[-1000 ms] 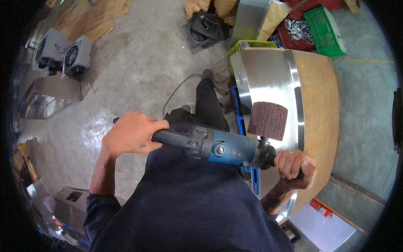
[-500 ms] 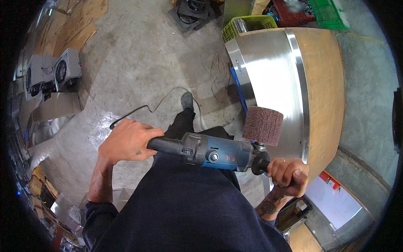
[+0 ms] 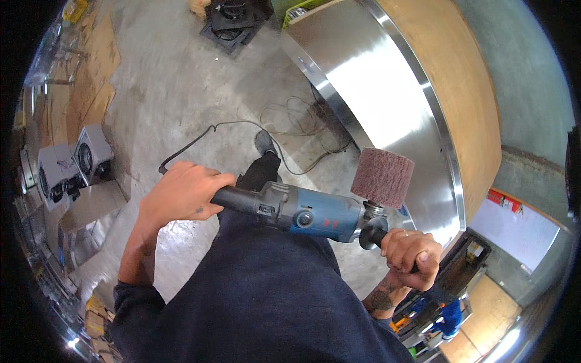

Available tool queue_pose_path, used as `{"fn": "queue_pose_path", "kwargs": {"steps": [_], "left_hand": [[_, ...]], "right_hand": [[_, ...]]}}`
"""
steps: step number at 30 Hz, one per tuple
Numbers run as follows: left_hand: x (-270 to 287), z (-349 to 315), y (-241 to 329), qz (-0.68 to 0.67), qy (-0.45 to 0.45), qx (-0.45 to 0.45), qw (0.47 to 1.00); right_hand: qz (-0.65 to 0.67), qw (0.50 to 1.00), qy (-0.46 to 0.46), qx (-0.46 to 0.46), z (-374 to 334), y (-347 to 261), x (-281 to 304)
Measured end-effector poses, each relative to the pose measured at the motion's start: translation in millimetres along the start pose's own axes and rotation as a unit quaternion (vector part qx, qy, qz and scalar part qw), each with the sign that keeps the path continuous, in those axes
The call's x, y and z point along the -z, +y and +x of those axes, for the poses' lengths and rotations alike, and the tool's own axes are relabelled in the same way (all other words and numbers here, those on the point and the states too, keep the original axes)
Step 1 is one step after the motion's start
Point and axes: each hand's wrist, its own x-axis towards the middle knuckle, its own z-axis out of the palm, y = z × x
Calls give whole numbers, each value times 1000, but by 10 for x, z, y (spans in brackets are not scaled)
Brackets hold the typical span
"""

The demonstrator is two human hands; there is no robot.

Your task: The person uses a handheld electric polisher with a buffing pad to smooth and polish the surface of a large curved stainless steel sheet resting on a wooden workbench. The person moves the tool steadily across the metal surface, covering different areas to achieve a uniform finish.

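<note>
Across my front lies a blue and black handheld power sander, held between both hands. At its right end sits a reddish-brown abrasive drum, which overlaps the near edge of a shiny metal sheet in this view; whether they touch I cannot tell. My left hand is wrapped round the black rear handle. Around the side knob handle at the other end, my right hand is closed in a fist. A dark power cord runs from behind my left hand along the floor.
Beneath the metal sheet is a wooden tabletop. Grey box-like units with round fans stand on the left, near flattened cardboard. Black fan parts lie on the floor ahead. A white board is at the right.
My view has turned, so the table and metal sheet appear tilted and shifted, and the fan units sit lower. Both hands keep their hold on the sander, which stays nearly level with before.
</note>
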Motion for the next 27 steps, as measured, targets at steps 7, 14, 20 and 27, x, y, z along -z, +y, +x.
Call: {"fn": "queue_pose_path", "kwargs": {"steps": [7,14,20,27], "left_hand": [[-51,523,398,63,-148,-29,987],[-152,1022,324,60,-273,-102,955],[-632,1317,64,-30,-255,-205,944],[-904,1816,4,-65,-198,-125,970]], "right_hand": [[18,991,128,17,-572,74,170],[48,974,220,-24,-836,176,201],[-46,983,174,29,-742,245,152],[-155,981,103,57,-24,221,268]]}}
